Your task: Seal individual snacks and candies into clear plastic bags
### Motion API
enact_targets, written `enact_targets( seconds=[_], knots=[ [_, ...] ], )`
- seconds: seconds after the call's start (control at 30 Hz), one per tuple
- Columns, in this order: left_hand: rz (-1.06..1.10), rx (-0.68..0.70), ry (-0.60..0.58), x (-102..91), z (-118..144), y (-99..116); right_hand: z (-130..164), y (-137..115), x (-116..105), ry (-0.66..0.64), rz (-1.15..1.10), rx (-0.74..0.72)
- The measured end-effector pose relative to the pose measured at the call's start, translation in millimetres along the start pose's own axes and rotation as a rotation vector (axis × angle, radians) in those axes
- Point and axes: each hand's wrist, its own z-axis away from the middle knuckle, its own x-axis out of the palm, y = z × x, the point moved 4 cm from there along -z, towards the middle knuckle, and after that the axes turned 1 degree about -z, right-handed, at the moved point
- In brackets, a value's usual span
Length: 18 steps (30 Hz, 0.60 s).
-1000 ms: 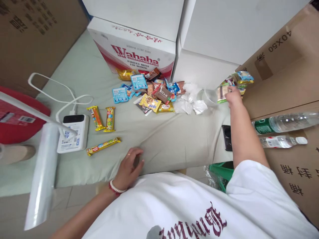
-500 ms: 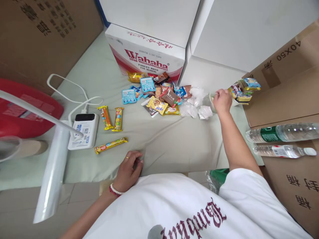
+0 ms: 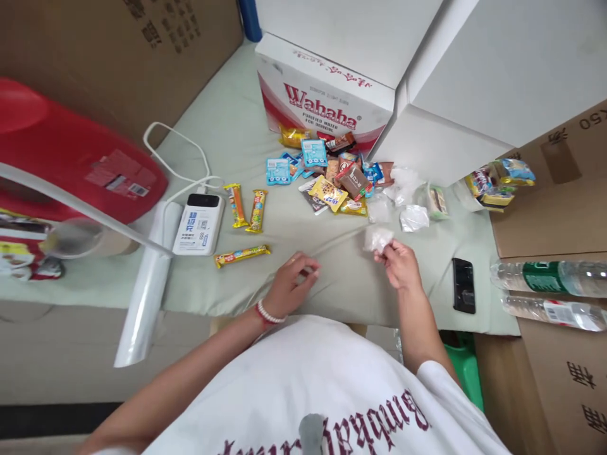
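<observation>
My right hand (image 3: 399, 265) holds a small crumpled clear plastic bag (image 3: 378, 237) just above the pale green cloth (image 3: 227, 139), near the front edge. My left hand (image 3: 290, 285), with a bead bracelet at the wrist, rests on the cloth a short way to the left, fingers curled and empty. Beyond both hands lies a pile of wrapped snacks (image 3: 332, 177) beside more clear bags (image 3: 403, 196). Three yellow snack bars (image 3: 246, 208) lie to the left of the pile.
A white power bank (image 3: 198, 223) with cable lies left, next to a roll of plastic film (image 3: 147, 284). A Wahaha carton (image 3: 327, 95) and white boxes stand behind. A black phone (image 3: 463, 284), two water bottles (image 3: 550, 278) and filled snack bags (image 3: 493, 183) sit right.
My right hand came back from the far right bags to the front, now holding a clear bag. My left hand shifted slightly right. The camera view swung left.
</observation>
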Motion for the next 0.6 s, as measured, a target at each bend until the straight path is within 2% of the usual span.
enact_targets(
  seconds=[0.1, 0.17, 0.27, 0.37, 0.43, 0.53, 0.6],
  knots=[
    [0.034, 0.092, -0.016, 27.8, -26, 10, 42, 14, 38, -0.134, -0.119, 0.14],
    [0.039, 0.097, -0.075, 43.0, -38, 9, 57, 18, 52, -0.176, -0.12, 0.184],
    [0.107, -0.004, -0.132, 49.2, -45, -2, 62, 17, 51, -0.192, -0.106, 0.204],
    [0.172, -0.114, -0.106, 42.0, -40, -12, 60, 15, 41, -0.238, -0.1, 0.271],
    [0.135, -0.08, -0.102, 39.5, -35, -8, 59, 15, 37, -0.258, -0.118, 0.319],
    [0.083, 0.048, -0.097, 43.2, -30, 5, 59, 13, 41, -0.292, -0.136, 0.332],
    [0.111, 0.036, -0.075, 45.6, -31, 8, 59, 12, 46, -0.324, -0.126, 0.328]
  ],
)
